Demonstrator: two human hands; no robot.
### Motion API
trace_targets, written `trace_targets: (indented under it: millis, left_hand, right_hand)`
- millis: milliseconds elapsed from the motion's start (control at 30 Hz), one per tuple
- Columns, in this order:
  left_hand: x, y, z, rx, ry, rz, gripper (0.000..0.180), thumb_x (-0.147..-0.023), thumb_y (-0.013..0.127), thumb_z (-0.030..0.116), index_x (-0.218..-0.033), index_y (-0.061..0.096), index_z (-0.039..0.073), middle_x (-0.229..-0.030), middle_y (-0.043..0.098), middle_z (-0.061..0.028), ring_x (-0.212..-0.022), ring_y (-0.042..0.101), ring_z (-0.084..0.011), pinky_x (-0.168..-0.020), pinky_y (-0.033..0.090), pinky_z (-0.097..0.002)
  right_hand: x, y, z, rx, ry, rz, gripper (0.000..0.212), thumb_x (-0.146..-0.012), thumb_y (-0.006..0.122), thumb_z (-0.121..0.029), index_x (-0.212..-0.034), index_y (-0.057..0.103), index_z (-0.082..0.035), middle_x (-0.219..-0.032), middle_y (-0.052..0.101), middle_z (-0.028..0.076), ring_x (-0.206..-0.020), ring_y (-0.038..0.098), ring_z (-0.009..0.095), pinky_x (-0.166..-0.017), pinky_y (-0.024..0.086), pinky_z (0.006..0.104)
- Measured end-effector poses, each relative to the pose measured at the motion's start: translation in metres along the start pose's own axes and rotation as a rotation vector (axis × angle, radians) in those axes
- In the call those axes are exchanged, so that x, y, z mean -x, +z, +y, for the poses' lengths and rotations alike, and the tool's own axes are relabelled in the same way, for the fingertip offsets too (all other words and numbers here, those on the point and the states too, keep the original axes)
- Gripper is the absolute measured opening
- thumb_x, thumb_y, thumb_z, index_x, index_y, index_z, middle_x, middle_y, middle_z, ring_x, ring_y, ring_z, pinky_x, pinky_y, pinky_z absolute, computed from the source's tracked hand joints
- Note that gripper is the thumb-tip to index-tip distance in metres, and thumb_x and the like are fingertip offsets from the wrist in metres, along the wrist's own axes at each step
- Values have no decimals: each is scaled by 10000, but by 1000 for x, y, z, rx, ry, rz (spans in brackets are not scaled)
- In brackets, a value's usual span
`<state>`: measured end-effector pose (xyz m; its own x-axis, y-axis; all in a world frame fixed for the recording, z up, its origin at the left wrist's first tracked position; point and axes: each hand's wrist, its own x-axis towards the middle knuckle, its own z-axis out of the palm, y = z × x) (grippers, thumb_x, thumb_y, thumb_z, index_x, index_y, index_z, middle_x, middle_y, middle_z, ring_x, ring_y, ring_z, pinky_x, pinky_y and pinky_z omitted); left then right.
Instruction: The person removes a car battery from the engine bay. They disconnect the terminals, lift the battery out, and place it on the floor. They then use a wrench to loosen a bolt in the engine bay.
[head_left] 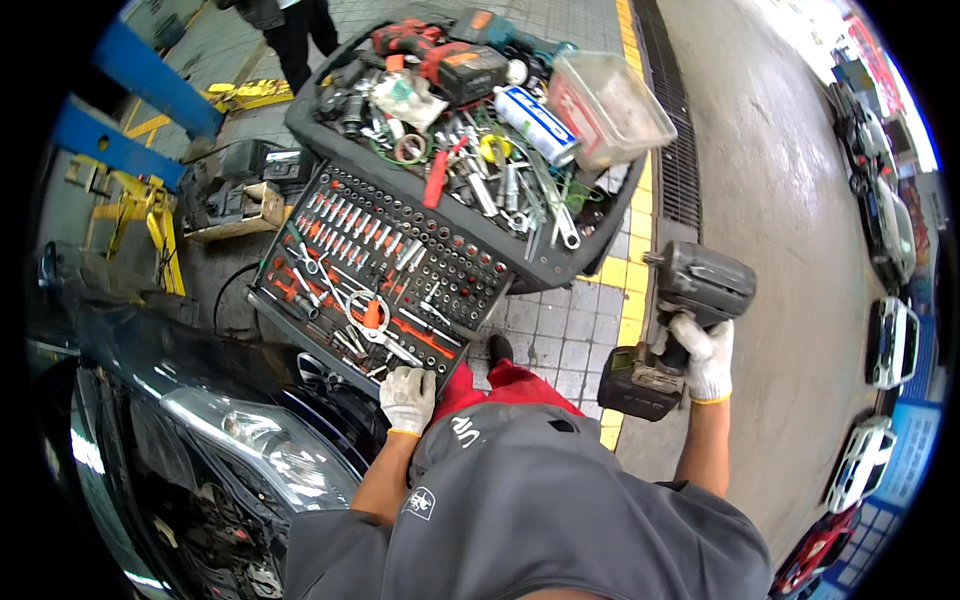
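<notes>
My right hand (708, 356), in a white knit glove with a yellow cuff, is wrapped around the grip of a black cordless impact wrench (706, 282). The wrench is held out to the right over the floor, its square drive facing left and its battery low. My left hand (408, 398), gloved the same way, has its fingers curled over the near edge of a pulled-out tool drawer (350, 372). Rows of sockets (460, 270) fill the drawer. A ring-shaped metal tool (368, 316) lies on top of them, around an orange piece.
Above the drawer, a black cart top (420, 185) is heaped with tools, a spray can (536, 122) and a clear plastic bin (610, 112). A dark car with its headlight (262, 440) is close at left. Blue lift posts (155, 80) and a person (295, 40) are beyond.
</notes>
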<state>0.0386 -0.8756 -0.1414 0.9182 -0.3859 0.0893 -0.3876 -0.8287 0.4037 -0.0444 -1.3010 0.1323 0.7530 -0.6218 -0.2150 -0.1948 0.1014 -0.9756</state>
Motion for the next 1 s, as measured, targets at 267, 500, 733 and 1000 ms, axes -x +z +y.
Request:
trace_targets:
  millis: [267,500,733,1000]
  left_hand:
    - [6,17,-14,-77,191,-21,211,-978,683,298,-885,725,113,-926,708,-136,-884,681,-384,-777,541,-538]
    - [-6,18,-14,-210,325,16,119,-926,667,287,-923,742,194,-952,673,-32,-934,662,-295,-755,530,-477]
    - [-6,23,-16,-107,243,67,168,-982,626,310,-926,752,214,-937,688,-38,-923,666,-297,-755,523,-493]
    - [-65,44,2,456,-141,3,475,-1075,582,509,-1190,769,88,-1171,767,-172,-1155,706,-380,-1016,534,-478]
  right_hand:
    - [44,8,42,-409,201,-103,677,-1049,630,-584,-1344,639,26,-1068,724,134,-706,686,178,-615,603,336]
    - [56,11,56,-447,152,-121,440,-975,764,-344,-1262,655,-29,-1079,717,164,-640,676,216,-537,576,355]
    - [104,30,63,-453,99,-166,404,-918,777,-237,-1245,674,-23,-1103,734,198,-656,668,200,-547,574,360]
    - [131,39,62,-136,-64,3,315,-946,744,-147,-1226,679,-19,-1058,743,131,-700,672,174,-671,590,343]
